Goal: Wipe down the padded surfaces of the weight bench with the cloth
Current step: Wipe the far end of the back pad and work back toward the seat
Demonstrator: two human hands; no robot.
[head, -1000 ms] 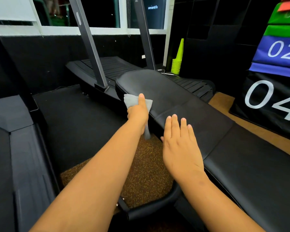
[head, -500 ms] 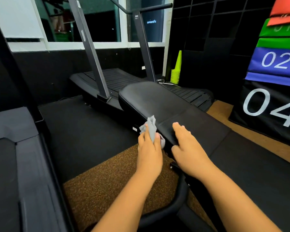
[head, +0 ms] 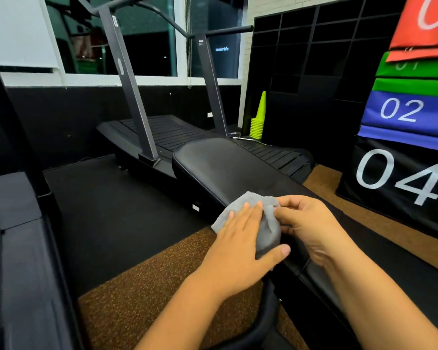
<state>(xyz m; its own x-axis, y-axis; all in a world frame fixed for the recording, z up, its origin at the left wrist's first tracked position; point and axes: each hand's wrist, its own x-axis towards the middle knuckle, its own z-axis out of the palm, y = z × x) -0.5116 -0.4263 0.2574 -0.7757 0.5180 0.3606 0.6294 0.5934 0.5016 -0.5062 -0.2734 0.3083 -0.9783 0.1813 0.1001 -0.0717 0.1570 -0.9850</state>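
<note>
The black padded weight bench (head: 228, 168) runs from the centre toward the lower right. A grey cloth (head: 245, 210) lies bunched on the bench's near left edge. My left hand (head: 240, 246) lies flat over the cloth with straight fingers, thumb spread out toward the right. My right hand (head: 306, 223) is beside it on the pad, and its thumb and fingers pinch the cloth's right edge. Part of the cloth is hidden under both hands.
A curved treadmill (head: 162, 132) with slanted uprights stands right behind the bench. A stack of yellow-green cones (head: 259, 117) sits by the black wall grid. Numbered soft plyo boxes (head: 402, 147) rise at the right. Another black machine (head: 13, 248) fills the left. Brown speckled flooring (head: 142, 294) lies below.
The cloth went from hanging at the bench's side edge to lying on top of the pad. My left hand flattened onto it, and my right hand moved in and pinched its edge.
</note>
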